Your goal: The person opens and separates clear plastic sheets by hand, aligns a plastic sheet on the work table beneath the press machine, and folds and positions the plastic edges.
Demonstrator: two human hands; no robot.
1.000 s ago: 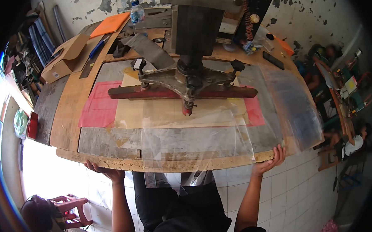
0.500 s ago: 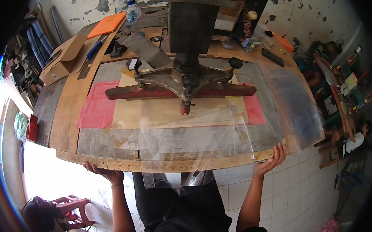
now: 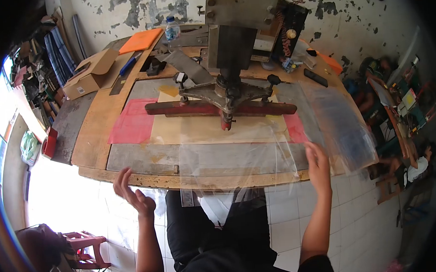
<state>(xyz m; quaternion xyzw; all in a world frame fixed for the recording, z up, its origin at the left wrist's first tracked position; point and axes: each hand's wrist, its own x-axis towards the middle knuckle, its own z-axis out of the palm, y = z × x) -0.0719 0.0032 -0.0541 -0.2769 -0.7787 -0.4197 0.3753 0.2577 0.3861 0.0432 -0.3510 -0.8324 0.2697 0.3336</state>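
My left hand point(image 3: 134, 194) is raised at the table's front edge, fingers apart, holding nothing. On the other side my right hand point(image 3: 318, 166) hovers over the front right edge, fingers stretched out, close to the clear plastic sheet point(image 3: 229, 160). That sheet lies over the board's middle and hangs past the front edge above my lap. Behind it a press head with a long red bar point(image 3: 260, 108) stands over a tan sheet point(image 3: 198, 135). Pink pieces point(image 3: 133, 122) flank the tan sheet on a grey metal plate point(image 3: 143, 157).
A stack of clear plastic sheets point(image 3: 341, 123) lies at the right. A cardboard box point(image 3: 90, 76), blue cutter point(image 3: 128, 66), orange sheet point(image 3: 140, 40) and water bottle point(image 3: 173, 31) are at the back left. A dark bar point(image 3: 315, 78) rests at the back right. Other people sit beyond the right edge.
Both hands have left the table's front edge and lifted; the right one has moved up and forward. The head view has shifted slightly. The plastic sheet still hangs over the edge.
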